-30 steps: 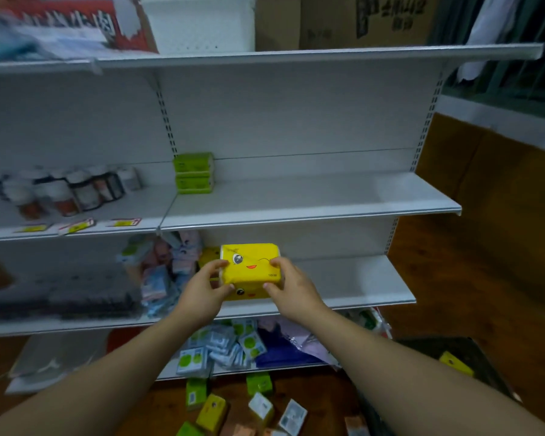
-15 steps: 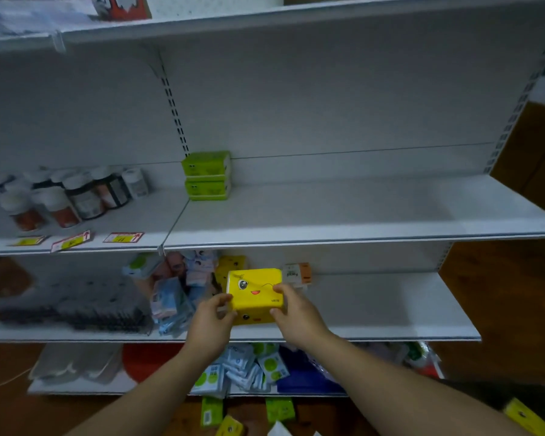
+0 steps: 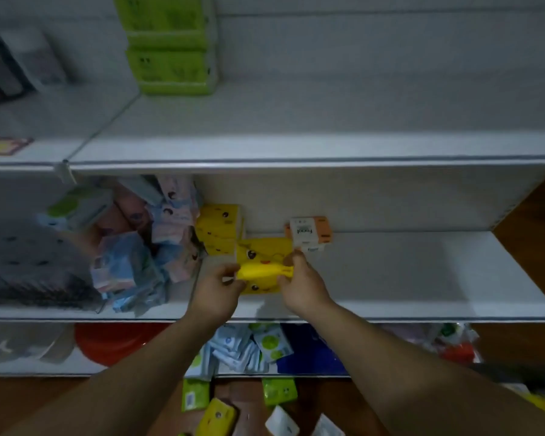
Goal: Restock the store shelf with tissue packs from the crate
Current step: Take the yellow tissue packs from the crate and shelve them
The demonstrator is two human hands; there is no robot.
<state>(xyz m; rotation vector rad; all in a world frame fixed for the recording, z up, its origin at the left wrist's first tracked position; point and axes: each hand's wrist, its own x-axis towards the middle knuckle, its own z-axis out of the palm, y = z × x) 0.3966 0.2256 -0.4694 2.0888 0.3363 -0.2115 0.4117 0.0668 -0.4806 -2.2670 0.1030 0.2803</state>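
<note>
Both hands hold a yellow tissue pack (image 3: 265, 261) with a cartoon face over the lower white shelf (image 3: 406, 278). My left hand (image 3: 216, 289) grips its left end and my right hand (image 3: 299, 286) grips its right end. It rests on another yellow pack (image 3: 260, 287) lying on the shelf. Behind them stands a stack of yellow packs (image 3: 219, 228). An orange and white tissue pack (image 3: 309, 232) sits just right of them at the back. The crate is a dark blur (image 3: 523, 379) at the lower right.
Two green packs (image 3: 172, 45) are stacked on the upper shelf (image 3: 296, 127). A heap of blue and pink packs (image 3: 145, 243) fills the lower shelf's left. Small packs (image 3: 249, 347) lie on the bottom shelf, and several green and yellow packs (image 3: 217, 413) lie on the floor.
The view has closed in on the shelves. Both hands have carried the yellow pack forward and down onto the yellow pack on the lower shelf.
</note>
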